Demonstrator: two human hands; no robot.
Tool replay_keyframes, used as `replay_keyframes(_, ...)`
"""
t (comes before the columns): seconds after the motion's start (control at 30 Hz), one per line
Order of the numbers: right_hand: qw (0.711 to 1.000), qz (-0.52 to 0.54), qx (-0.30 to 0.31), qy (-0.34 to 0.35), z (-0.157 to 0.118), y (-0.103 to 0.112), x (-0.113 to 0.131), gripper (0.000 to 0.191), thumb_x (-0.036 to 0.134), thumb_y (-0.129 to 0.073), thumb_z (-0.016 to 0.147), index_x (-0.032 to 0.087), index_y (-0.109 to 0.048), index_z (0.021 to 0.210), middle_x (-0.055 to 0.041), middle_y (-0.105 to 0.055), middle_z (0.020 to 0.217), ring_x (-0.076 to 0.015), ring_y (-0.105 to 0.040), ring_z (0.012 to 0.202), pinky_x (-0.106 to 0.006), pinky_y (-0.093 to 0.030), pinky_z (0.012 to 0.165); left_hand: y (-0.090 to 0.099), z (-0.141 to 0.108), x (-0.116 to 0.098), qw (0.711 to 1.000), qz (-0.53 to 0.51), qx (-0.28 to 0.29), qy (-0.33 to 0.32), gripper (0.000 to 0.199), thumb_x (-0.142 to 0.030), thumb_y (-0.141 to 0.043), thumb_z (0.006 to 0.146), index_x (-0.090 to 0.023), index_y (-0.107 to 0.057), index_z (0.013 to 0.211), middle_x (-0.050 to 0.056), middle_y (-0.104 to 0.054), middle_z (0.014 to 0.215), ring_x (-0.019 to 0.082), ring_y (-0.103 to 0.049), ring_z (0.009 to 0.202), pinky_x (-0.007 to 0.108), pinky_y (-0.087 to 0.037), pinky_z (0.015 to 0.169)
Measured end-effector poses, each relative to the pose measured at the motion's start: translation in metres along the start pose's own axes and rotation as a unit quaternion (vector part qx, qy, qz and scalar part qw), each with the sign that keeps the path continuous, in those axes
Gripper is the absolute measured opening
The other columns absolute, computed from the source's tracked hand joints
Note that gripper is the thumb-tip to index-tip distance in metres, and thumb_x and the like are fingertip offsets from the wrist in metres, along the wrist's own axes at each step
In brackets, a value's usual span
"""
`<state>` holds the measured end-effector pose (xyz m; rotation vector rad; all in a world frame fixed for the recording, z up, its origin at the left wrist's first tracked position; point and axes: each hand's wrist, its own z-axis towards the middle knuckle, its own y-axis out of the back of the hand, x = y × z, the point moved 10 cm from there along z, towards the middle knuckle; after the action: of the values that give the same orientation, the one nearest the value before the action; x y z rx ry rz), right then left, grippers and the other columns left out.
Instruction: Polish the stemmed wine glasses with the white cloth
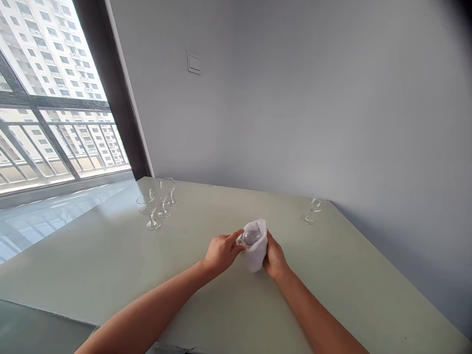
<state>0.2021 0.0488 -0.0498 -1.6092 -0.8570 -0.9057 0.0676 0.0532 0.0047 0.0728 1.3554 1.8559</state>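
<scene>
Near the middle of the table, a clear glass [251,238] lies partly wrapped in a white cloth [257,254]. My left hand [223,251] pinches the glass at its left end, thumb and fingers around the stem or foot, which they partly cover. On the other side, my right hand [275,255] is wrapped round the cloth from the right, its fingers mostly hidden behind it. The cloth curves around the bowl of the glass, between my two hands.
Several stemmed glasses [147,206] stand at the back left of the pale green table [121,265]. Another stemmed glass [316,203] stands at the back right. Grey walls [295,98] rise behind the table, with a window [55,132] at the left.
</scene>
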Motion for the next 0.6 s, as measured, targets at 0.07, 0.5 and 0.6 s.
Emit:
replay_keyframes(0.07, 1.0, 0.028, -0.009, 0.006, -0.007, -0.008, -0.008, 0.053, 0.065, -0.042, 0.073, 0.02, -0.058, 0.096, -0.0068, -0.063, 0.094, -0.0227, -0.059, 0.083, -0.033, -0.048, 0.068, -0.002, -0.001, 0.005, 0.998, -0.044, -0.012, 0.035, 0.038, -0.027, -0.046, 0.082, -0.025, -0.045, 0.12, -0.002, -0.058, 0.071, 0.01, -0.051, 0.06, 0.021, -0.04, 0.057)
replay_keyframes(0.5, 0.993, 0.016, 0.108, -0.039, -0.027, -0.045, -0.023, 0.034, 0.05, -0.06, 0.07, 0.017, -0.06, 0.079, -0.0013, -0.06, 0.068, -0.0147, -0.055, 0.065, -0.026, -0.044, 0.062, -0.03, -0.004, -0.002, 0.801, -0.569, 0.096, 0.163, 0.051, -0.036, -0.046, 0.082, -0.02, -0.036, 0.129, 0.01, -0.054, 0.117, 0.025, -0.047, 0.109, 0.041, -0.033, 0.093)
replay_keyframes(0.6, 0.978, 0.03, 0.169, -0.117, -0.037, -0.054, -0.035, 0.029, 0.045, -0.063, 0.07, 0.016, -0.06, 0.074, 0.0001, -0.056, 0.063, -0.0127, -0.052, 0.059, -0.026, -0.044, 0.06, -0.034, -0.004, -0.003, 0.699, -0.683, 0.126, 0.173, 0.064, -0.037, -0.058, 0.075, -0.017, -0.03, 0.129, 0.012, -0.06, 0.105, 0.024, -0.054, 0.098, 0.038, -0.037, 0.086)
